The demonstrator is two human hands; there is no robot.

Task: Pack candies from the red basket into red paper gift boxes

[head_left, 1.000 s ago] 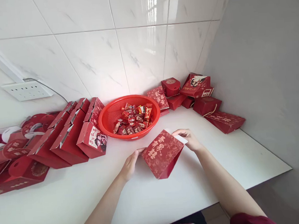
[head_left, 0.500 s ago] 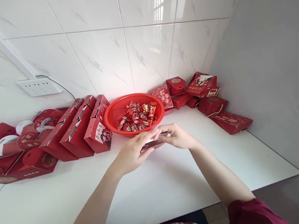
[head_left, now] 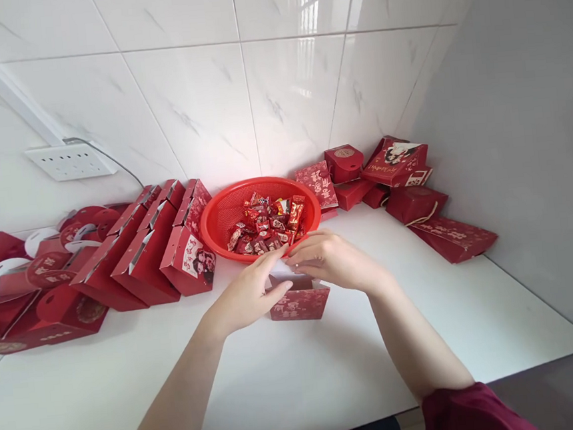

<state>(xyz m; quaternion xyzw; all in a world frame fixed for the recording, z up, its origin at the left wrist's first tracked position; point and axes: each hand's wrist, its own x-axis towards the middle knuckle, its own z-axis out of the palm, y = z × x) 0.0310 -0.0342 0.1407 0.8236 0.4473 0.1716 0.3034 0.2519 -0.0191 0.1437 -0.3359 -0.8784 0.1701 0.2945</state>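
Observation:
A small red patterned box (head_left: 300, 305) with raised flaps stands on the white table (head_left: 261, 384), in front of the red basket (head_left: 213, 238) of wrapped candies (head_left: 262, 226). My left hand (head_left: 251, 295) holds the box's left side, thumb at the front edge and fingers behind. At the box's right rear, my right hand (head_left: 333, 261) has its fingers bent over the upper flaps. The right fingertips and part of the box's back are hidden.
Several upright red boxes (head_left: 143, 264) and loose rounded ones (head_left: 69, 314) line the left side. More red boxes (head_left: 410, 204) lie at the back right against the wall. A socket strip (head_left: 71, 161) is on the tiled wall.
The red box's patterned front has come into view below my hands, its top open. My right hand has shifted slightly over the flaps. The camera view has moved a little.

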